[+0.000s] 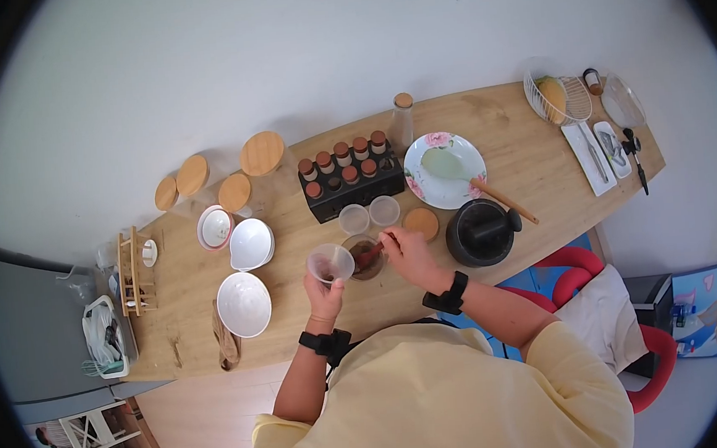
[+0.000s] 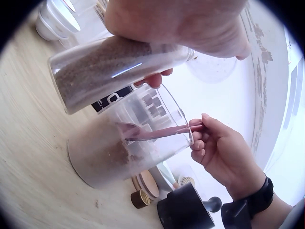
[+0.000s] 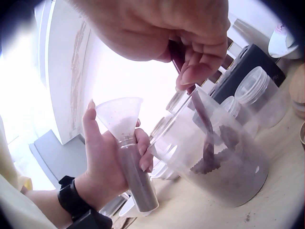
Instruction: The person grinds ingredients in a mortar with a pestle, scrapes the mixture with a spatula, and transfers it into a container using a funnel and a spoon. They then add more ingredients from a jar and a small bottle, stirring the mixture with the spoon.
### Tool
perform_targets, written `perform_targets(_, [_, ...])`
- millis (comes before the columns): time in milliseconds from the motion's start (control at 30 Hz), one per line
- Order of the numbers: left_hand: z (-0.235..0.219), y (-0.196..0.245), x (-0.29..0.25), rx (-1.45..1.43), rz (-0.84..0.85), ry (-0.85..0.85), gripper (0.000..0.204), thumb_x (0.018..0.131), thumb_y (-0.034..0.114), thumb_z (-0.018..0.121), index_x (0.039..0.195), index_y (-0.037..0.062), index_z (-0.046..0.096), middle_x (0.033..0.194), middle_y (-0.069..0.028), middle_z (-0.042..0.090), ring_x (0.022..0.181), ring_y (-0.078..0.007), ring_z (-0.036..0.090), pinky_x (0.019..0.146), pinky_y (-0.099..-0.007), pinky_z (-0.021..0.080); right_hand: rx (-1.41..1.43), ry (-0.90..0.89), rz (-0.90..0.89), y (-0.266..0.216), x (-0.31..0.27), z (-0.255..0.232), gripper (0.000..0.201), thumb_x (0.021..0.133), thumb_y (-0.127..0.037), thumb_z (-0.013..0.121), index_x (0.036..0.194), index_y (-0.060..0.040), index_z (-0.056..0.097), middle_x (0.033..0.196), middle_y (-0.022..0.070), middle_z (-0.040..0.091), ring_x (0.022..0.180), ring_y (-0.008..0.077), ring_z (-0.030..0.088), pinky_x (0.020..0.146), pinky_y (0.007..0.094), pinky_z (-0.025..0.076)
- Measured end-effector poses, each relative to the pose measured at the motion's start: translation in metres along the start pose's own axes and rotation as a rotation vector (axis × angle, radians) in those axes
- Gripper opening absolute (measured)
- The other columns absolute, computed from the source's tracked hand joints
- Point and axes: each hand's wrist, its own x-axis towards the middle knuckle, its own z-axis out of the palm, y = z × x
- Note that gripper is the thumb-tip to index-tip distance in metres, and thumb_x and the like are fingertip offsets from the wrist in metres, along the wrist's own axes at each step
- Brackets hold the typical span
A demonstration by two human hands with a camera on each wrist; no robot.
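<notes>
My left hand (image 1: 324, 301) grips a slim glass bottle (image 3: 138, 186) of brown powder, fingers curled round it. A clear plastic funnel (image 3: 120, 117) sits in the bottle's mouth, its wide end up. Just to the right stands a wide clear jar (image 3: 248, 179) partly filled with brown powder, which slopes up one side. With fingers and thumb, my right hand (image 1: 416, 260) pinches the handle of a dark red spoon (image 3: 202, 112). The spoon reaches down through the jar's open top, its bowl in the powder.
Behind the jar are two small clear tubs (image 1: 354, 219), a round wooden lid (image 1: 421, 224) and a black rack (image 1: 356, 189) of capped bottles. On the right sit a black mortar (image 1: 483, 249) and a floral plate (image 1: 464, 148) with a spatula. White bowls (image 1: 244, 305) stand at left.
</notes>
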Motion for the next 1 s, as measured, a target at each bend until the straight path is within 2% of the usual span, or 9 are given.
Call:
perform_targets(167, [-0.003,0.015,-0.004,-0.036,-0.039,0.044,0.068,0.070,0.052,0.067,0.106,-0.0028,0.049,0.087,-0.0063,0.055,0.078,-0.0150,0.054,0.067,-0.0291,0.045,0.088,0.006,0.080,0.001,0.002,-0.006,0.021,0.090,-0.018,0.053,0.091,0.0018,0.058,0.064,0.0160,0.058,0.053,0.0265,0.057,0.051,0.0333,0.044])
perform_targets(233, [-0.006,0.018,-0.005,-0.056,-0.079,0.027,0.069,0.070,0.053,0.067,0.106,-0.0027,0.049,0.087,-0.0061,0.054,0.078,-0.0148,0.054,0.067,-0.0289,0.045,0.161,0.002,0.168,-0.008,0.002,-0.016,0.023,0.091,-0.021,0.052,0.092,0.0016,0.058,0.062,0.0105,0.059,0.050,0.0169,0.056,0.049,0.0289,0.044])
perform_targets(300, [-0.008,0.009,-0.006,0.055,0.081,0.063,0.071,0.069,0.055,0.068,0.107,-0.0025,0.049,0.087,-0.0059,0.054,0.078,-0.0148,0.054,0.066,-0.0284,0.045,0.186,-0.012,0.184,-0.009,0.003,-0.025,0.023,0.092,-0.021,0.052,0.092,0.0013,0.058,0.063,0.0080,0.059,0.050,0.0134,0.056,0.049,0.0269,0.044])
perform_targets(333, [-0.008,0.011,-0.006,0.055,0.081,0.064,0.071,0.069,0.055,0.068,0.107,-0.0025,0.049,0.087,-0.0059,0.054,0.078,-0.0148,0.054,0.066,-0.0284,0.045,0.211,-0.025,0.202,-0.009,0.003,-0.030,0.023,0.092,-0.021,0.051,0.093,0.0010,0.058,0.063,0.0055,0.059,0.051,0.0099,0.055,0.049,0.0248,0.044])
perform_targets(433, [-0.008,0.010,-0.007,0.057,0.083,0.098,0.072,0.067,0.055,0.069,0.106,-0.0023,0.049,0.087,-0.0059,0.054,0.078,-0.0146,0.053,0.067,-0.0278,0.045,0.255,-0.025,0.243,-0.008,0.004,-0.043,0.022,0.093,-0.020,0.050,0.092,0.0011,0.058,0.065,0.0044,0.059,0.051,0.0085,0.054,0.048,0.0229,0.043])
perform_targets(500, [-0.009,0.004,-0.005,0.090,0.158,0.115,0.083,0.066,0.064,0.068,0.110,-0.0027,0.045,0.080,-0.0065,0.055,0.063,-0.0128,0.056,0.052,-0.0256,0.046,0.289,-0.013,0.248,-0.002,0.004,-0.049,0.022,0.093,-0.019,0.050,0.092,0.0011,0.058,0.065,0.0040,0.058,0.051,0.0080,0.054,0.049,0.0224,0.044])
perform_targets(633, [-0.009,0.008,-0.004,0.092,0.150,0.078,0.080,0.067,0.064,0.067,0.107,-0.0026,0.047,0.078,-0.0063,0.055,0.062,-0.0120,0.056,0.051,-0.0248,0.046,0.386,-0.001,0.258,0.006,0.004,-0.060,0.022,0.094,-0.019,0.048,0.091,0.0008,0.058,0.065,0.0032,0.058,0.051,0.0070,0.052,0.049,0.0212,0.043])
perform_targets(700, [-0.009,0.011,-0.005,0.087,0.075,0.042,0.068,0.068,0.055,0.068,0.101,-0.0015,0.049,0.081,-0.0062,0.053,0.073,-0.0147,0.053,0.064,-0.0286,0.044,0.427,0.006,0.264,0.005,0.003,-0.064,0.023,0.095,-0.019,0.047,0.091,0.0006,0.058,0.066,0.0029,0.058,0.051,0.0068,0.051,0.049,0.0207,0.043])
perform_targets(1000, [-0.011,0.024,-0.003,0.321,0.142,-0.072,0.062,0.065,0.047,0.070,0.099,-0.0002,0.049,0.071,-0.0090,0.054,0.063,-0.0211,0.054,0.059,-0.0310,0.044,0.528,-0.010,0.299,-0.021,0.002,-0.083,0.026,0.096,-0.022,0.044,0.092,-0.0003,0.057,0.067,0.0028,0.057,0.053,0.0071,0.052,0.050,0.0201,0.044])
